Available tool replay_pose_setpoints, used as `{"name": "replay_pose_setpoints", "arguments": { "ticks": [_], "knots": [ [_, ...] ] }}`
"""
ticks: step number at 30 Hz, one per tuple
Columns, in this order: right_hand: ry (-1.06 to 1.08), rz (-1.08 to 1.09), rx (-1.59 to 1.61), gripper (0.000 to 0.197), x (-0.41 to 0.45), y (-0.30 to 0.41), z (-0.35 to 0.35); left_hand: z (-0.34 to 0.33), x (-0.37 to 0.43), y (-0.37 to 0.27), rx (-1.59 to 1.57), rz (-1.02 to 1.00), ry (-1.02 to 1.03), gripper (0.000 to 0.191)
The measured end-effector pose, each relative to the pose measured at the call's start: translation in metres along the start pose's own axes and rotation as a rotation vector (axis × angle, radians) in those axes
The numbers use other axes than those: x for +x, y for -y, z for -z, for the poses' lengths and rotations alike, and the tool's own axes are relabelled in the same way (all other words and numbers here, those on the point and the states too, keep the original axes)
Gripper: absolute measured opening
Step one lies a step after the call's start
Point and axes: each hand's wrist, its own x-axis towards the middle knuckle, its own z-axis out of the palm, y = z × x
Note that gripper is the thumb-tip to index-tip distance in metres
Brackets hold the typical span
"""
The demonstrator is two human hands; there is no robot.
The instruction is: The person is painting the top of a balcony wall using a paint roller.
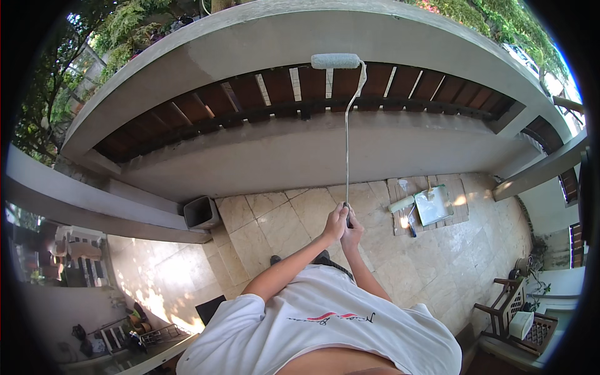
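Observation:
Both my left hand [335, 223] and my right hand [351, 230] are closed around the dark handle of a long-framed paint roller. Its thin metal rod runs away from me, and the pale roller cover [335, 61] lies across the lower edge of the grey wall beam [281, 40], above the brown slats [318, 84]; whether it touches the beam I cannot tell. On the floor to the right, a paint tray [433, 206] with white paint rests on flattened cardboard [461, 197]. A brush lies at the tray's far edge. A second paint roller [401, 204] with a dark handle is beside the tray.
A dark bin [201, 213] stands against the wall at left. Pillars rise on both sides. At lower right is a wooden chair [508, 304] with a white box [521, 325]. A rack with assorted items is at lower left. Pale tiles [267, 234] cover the floor.

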Motion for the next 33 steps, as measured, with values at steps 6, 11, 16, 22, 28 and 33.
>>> {"name": "replay_pose_setpoints", "arguments": {
  "ticks": [6, 11, 16, 22, 28, 33],
  "knots": [
    [0.073, 0.097, -0.023, 0.033, 0.007, -0.003, -0.02, 0.02, 0.007, 0.007, -0.056, -0.021, -0.021, 0.035],
    [0.122, -0.042, -0.063, 0.034, -0.005, -0.011, -0.029, 0.037, 0.002, 0.02, -0.043, 0.024, -0.031, 0.033],
    [0.147, -0.131, -0.117, 0.035, -0.026, -0.03, -0.026, 0.041, -0.02, 0.028, 0.146, 0.155, -0.093, 0.03],
    [0.207, -0.116, -0.11, 0.035, -0.045, -0.017, -0.038, 0.057, -0.042, 0.01, 0.116, 0.095, -0.157, 0.029],
    [0.305, -0.154, -0.061, 0.034, -0.061, 0.001, -0.073, 0.101, -0.057, -0.003, 0.12, 0.009, -0.208, 0.03],
    [0.365, -0.028, -0.124, 0.034, -0.082, 0.01, -0.125, 0.157, -0.062, 0.002, 0.053, 0.018, -0.249, 0.032]
  ]
}}
